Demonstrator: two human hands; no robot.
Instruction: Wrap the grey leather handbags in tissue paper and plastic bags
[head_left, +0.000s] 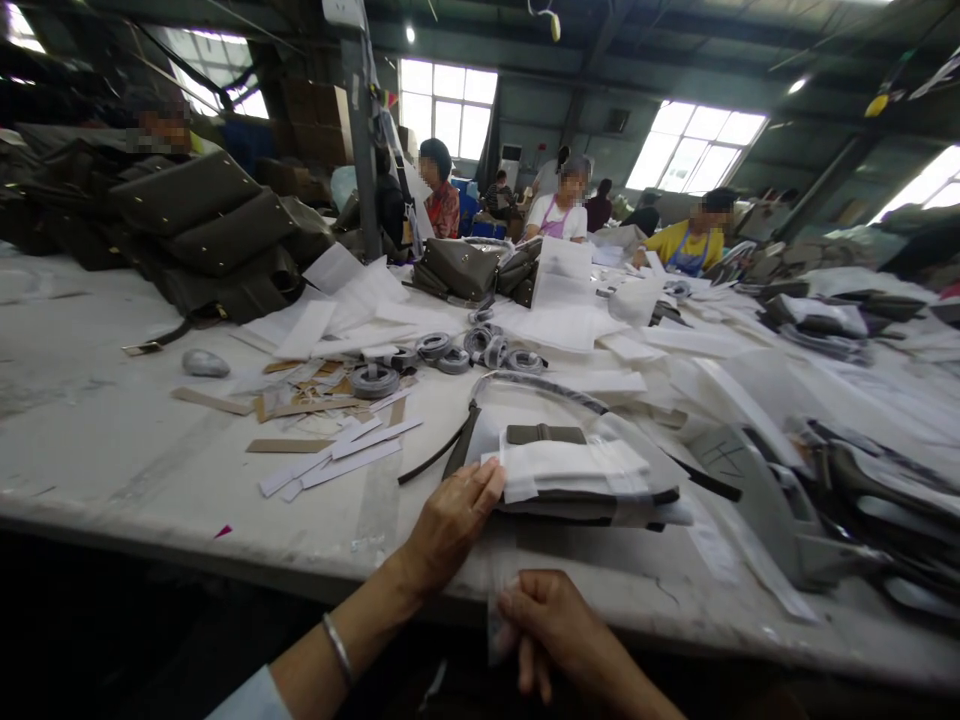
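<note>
A grey-brown handbag (577, 500) lies flat near the table's front edge, wrapped in white paper and partly inside a clear plastic bag (637, 440). My left hand (450, 525), with a bangle on the wrist, rests at the bag's left end, fingers curled against the white wrapping. My right hand (551, 620) is closed at the table's edge, pinching the loose clear plastic that hangs there.
Rolls of grey tape (450, 355), white paper strips (337, 460) and brown card scraps (300, 405) lie to the left. A heap of dark bags (202, 225) stands at far left, more bags at right (885, 500). Several seated people work across the long white table (90, 430).
</note>
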